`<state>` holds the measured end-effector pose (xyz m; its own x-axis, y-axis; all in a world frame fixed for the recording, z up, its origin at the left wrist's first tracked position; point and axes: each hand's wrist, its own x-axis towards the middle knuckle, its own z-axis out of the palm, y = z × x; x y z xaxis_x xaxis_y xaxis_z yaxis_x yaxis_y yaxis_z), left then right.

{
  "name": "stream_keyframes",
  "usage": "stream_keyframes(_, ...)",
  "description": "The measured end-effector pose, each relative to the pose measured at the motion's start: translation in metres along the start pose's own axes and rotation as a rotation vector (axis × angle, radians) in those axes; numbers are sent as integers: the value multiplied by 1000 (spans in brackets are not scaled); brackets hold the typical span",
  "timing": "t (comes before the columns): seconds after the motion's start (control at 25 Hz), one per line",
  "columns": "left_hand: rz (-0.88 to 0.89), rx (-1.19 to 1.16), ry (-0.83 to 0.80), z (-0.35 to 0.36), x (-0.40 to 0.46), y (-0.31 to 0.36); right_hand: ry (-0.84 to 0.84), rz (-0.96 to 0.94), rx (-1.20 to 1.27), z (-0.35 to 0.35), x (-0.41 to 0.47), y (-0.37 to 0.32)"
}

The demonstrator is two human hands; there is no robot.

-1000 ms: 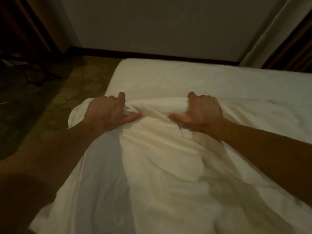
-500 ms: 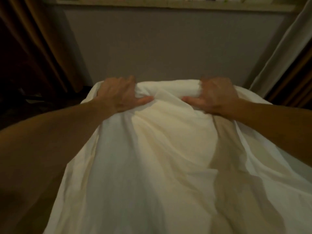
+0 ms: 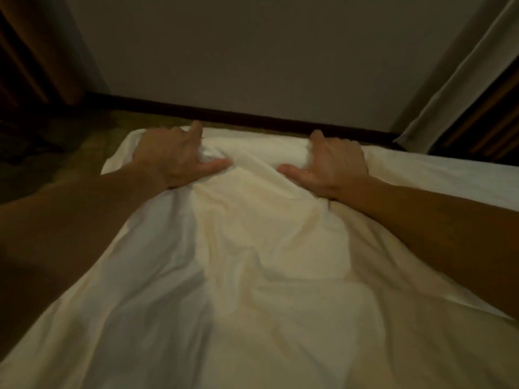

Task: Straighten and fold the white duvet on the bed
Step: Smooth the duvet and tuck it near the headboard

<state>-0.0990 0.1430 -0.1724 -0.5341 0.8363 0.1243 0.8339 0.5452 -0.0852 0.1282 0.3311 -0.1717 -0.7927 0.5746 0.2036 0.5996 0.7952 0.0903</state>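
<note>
The white duvet [image 3: 266, 262] spreads from the bottom of the view up to the far end of the bed [image 3: 449, 175], creased and rumpled in the middle. My left hand [image 3: 171, 155] grips its far edge on the left, fingers curled over the bunched fabric, thumb pointing inward. My right hand [image 3: 334, 161] grips the same edge on the right in the same way. A thick roll of fabric runs between the two hands. Both arms are stretched forward over the duvet.
A grey wall [image 3: 266, 51] with a dark skirting board [image 3: 252, 116] stands just beyond the bed's far end. A pale curtain [image 3: 460, 71] hangs at the right, brown curtains [image 3: 33, 51] at the left. Dim patterned floor [image 3: 56, 141] lies left of the bed.
Both hands have carried the duvet's edge forward, lifted it, and brought it down near the bed's far end. The grip has not changed.
</note>
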Motion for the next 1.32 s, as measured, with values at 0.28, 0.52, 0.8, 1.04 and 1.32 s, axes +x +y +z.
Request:
stream_keyframes(0.28, 138, -42, 28, 112, 25, 6, 24, 25, 163, 111, -2, 1)
stream_keyframes(0.52, 37, -83, -256, 73, 7, 15, -161, 104, 248, 81, -9, -9)
stream_keyframes(0.8, 149, -259, -495, -13, -166, 62, -445, -46, 214, -19, -178, -34)
stream_keyframes(1.04, 85, -183, -481, 19, -217, 68, -458, -1, 187, 7, -217, -54)
stream_keyframes(1.32, 241, -465, -429, -71, -344, 100, -358, 4, 344, -98, -360, -20)
